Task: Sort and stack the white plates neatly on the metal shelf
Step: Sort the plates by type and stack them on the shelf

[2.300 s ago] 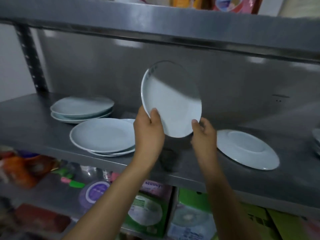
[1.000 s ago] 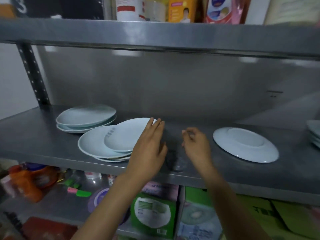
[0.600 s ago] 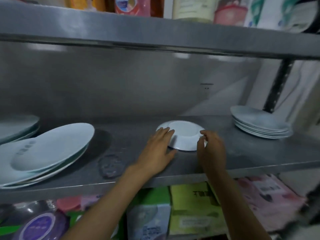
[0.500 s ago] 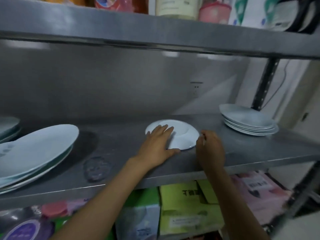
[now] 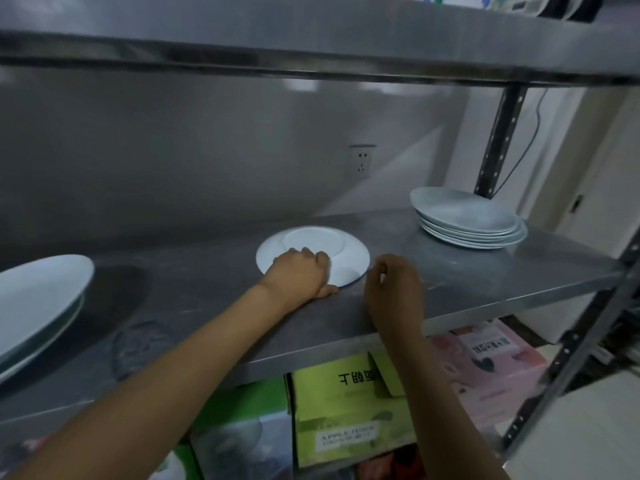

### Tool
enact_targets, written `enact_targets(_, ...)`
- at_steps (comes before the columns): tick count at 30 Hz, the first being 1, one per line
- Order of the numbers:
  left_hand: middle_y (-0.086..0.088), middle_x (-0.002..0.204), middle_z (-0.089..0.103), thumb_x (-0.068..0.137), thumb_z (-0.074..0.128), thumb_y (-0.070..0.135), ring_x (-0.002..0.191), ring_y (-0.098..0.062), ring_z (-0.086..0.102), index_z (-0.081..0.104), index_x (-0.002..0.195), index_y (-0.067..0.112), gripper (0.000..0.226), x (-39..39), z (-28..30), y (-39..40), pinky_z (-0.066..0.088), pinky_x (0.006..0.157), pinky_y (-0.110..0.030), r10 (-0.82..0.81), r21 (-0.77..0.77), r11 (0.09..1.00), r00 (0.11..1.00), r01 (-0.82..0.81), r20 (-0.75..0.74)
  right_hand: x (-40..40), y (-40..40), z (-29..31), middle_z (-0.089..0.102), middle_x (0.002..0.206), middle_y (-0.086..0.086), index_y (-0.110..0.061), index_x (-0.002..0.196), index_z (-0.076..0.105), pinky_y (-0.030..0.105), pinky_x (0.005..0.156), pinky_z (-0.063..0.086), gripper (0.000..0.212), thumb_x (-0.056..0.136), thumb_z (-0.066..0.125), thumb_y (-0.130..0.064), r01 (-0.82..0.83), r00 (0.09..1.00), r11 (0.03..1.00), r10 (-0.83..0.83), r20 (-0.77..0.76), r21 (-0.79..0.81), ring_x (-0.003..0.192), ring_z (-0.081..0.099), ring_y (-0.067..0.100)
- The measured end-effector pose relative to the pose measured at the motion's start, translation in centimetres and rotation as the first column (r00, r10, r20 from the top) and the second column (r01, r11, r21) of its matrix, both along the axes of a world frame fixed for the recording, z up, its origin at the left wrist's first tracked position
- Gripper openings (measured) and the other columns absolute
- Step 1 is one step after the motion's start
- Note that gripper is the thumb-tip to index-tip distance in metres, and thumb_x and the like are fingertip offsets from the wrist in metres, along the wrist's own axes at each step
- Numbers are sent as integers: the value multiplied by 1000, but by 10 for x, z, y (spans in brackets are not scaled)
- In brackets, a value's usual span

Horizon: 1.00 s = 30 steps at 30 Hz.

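A white plate lies upside down in the middle of the metal shelf. My left hand rests on its near left rim, fingers curled over the edge and thumb on the shelf. My right hand hovers just right of the plate's near edge, fingers bent, holding nothing. A stack of several white plates sits at the right end of the shelf. Another stack of white plates lies at the far left, partly cut off by the frame.
An upper metal shelf hangs overhead. A wall socket is behind the plate. Below the shelf stand a green carton and a pink box. A shelf upright stands at the back right.
The view has swung right since I set a plate on the left stack. Both hands moved to the upside-down plate. My left hand's fingers have curled over its rim.
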<state>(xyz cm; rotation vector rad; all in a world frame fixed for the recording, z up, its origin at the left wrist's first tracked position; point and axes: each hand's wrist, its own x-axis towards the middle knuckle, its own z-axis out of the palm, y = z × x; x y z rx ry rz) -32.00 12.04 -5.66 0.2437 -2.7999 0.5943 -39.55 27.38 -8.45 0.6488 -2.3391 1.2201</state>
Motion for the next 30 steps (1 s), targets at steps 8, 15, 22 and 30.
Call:
enact_targets(8,-21,91,63,96,34,43,69,-31,53,10,148,3,70,2,12,8,35,54,-33,-93,-151,983,994,100,54,5,1,0,58,76,3,-13,70,55,33,65,46,20,87,45,-15,37,999,999,-37,0,-17,74,54,23)
enact_targets(15,-15,77,46,83,44,-5,56,-26,48,4,149,4,78,29,16,-1,37,46,-33,-11,-127,992,999,7,-30,9,0,2,58,78,7,-9,74,56,37,69,47,19,88,43,-13,57,998,998,-57,16,9,76,53,25)
enact_targets(22,-19,90,66,73,61,0,65,-36,65,47,125,-3,54,63,49,-8,39,48,-35,144,81,988,960,-128,-239,9,-1,7,58,80,7,-10,77,57,34,68,43,21,90,41,-14,-4,1000,998,4,1,59,76,53,25)
enact_targets(30,-21,84,60,93,37,5,75,-40,55,38,129,2,37,116,82,-19,38,62,-37,337,589,765,616,262,-712,45,-25,49,64,84,-1,-18,91,66,28,74,44,15,91,53,-12,-203,976,951,216,29,-233,78,58,16)
